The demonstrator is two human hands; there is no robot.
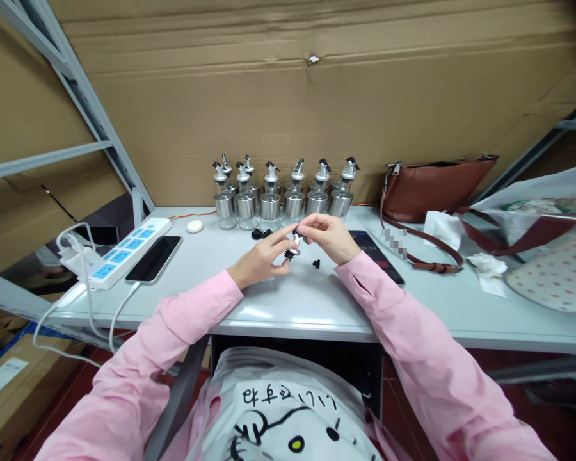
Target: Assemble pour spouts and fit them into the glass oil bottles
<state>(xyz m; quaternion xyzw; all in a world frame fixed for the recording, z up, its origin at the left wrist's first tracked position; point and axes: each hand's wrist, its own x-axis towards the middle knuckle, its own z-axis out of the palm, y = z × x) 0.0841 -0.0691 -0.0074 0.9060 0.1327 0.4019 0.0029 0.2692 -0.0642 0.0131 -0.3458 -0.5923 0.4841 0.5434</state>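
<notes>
Between my two hands, above the table, is a silver and black pourer spout [295,243], tilted. My left hand [264,257] has its fingers closed around the lower part, near the black stopper end. With a pinch, my right hand [330,237] grips the black tip at the top. A small black part [316,263] lies on the table just below my right hand. Black round pieces [260,234] rest behind my left hand. Further back, several glass and steel oil bottles [270,203] stand upright in rows, with matching spouts on top.
On the left are a white power strip [133,251], a charging phone [154,259] and a round white object [194,226]. A dark tablet-like device [381,261] lies by my right forearm. Beyond it are a brown bag [432,189], tissues [489,269] and a dotted pouch [557,275]. Cardboard [196,96] backs the table.
</notes>
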